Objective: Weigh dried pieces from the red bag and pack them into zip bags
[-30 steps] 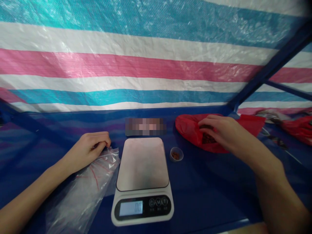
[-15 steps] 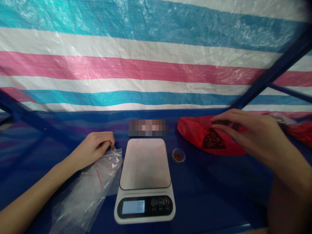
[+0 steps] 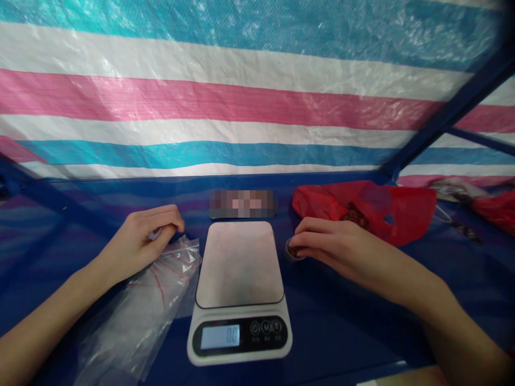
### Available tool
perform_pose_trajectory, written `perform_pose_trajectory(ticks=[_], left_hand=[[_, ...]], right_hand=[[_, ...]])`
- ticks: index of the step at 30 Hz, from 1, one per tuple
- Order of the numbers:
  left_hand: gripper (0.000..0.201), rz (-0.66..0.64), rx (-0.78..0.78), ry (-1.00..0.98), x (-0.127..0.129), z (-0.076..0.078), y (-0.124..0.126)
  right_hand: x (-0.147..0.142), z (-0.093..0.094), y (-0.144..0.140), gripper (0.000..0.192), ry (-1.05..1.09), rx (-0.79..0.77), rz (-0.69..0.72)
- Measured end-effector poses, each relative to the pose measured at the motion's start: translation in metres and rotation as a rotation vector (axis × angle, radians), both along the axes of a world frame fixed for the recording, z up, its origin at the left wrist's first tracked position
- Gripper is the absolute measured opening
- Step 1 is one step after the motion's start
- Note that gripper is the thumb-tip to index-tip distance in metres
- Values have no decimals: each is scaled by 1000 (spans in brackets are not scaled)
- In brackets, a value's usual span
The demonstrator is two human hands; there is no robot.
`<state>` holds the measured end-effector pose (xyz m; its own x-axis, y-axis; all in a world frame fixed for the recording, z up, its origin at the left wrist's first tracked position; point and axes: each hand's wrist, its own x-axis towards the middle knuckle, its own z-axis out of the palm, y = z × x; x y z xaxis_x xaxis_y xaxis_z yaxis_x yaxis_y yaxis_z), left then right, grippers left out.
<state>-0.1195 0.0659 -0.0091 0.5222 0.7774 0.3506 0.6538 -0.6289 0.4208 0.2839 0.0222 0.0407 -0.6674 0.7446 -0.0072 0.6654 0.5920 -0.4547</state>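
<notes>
My right hand [image 3: 330, 241] is over a small clear plastic cup [image 3: 290, 252], its fingertips pinched together at the cup's mouth. Brown bits show inside the cup, but whatever the fingers hold is hidden. Behind that hand lies an open red plastic bag [image 3: 322, 201] with small dark brown pieces [image 3: 354, 214] in it. My left hand [image 3: 151, 233] rests with curled fingers at the top edge of some clear zip-lock bags [image 3: 137, 300]; I cannot tell whether it grips anything. Between the hands sits a white kitchen scale [image 3: 241, 268] with a bare plate, reading 0.0.
A flat blurred-out object [image 3: 243, 205], perhaps a phone, lies behind the scale. Blue metal bars [image 3: 438, 118] frame the blue table, with a striped plastic sheet [image 3: 225, 102] behind. More red plastic [image 3: 494, 212] lies at the far right.
My right hand has moved left and towards me, from above the red bag to the cup. My left hand stays near the zip-lock bags, and the scale still reads 0.0.
</notes>
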Motion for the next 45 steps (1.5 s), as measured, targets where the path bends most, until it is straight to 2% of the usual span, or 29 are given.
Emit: perform_pose_trajectory(ticks=[5,20,29,32,35,37,39,41,42,45], left_hand=[[31,-82,42,-19,3,0,-2],[32,-127,115,19,2,1,-1],[35,-78,29,36,3,2,-1],[35,-72,16,44,2,1,-1],[35,-64,20,47,2,2,-1],[35,-59,21,48,2,4,-2],[35,-56,23,44,4,5,-3],[35,-66,31,26,6,7,-5],[36,-80,39,11,6,7,-7],[39,-162,66,-26,7,5,-11]], right_hand=[[-1,0,-1,23,-24,-16,-3],[-2,-7,4,23,45,-6,-1],[-1,-3,2,25,67,-24,12],[-2,0,1,27,79,5,23],[0,7,-1,29,123,134,10],[9,15,0,26,158,296,-93],[26,20,2,22,154,452,-277],[49,21,8,23,83,515,-452],[61,18,11,23,6,455,-469],[91,2,24,29,-166,270,-407]])
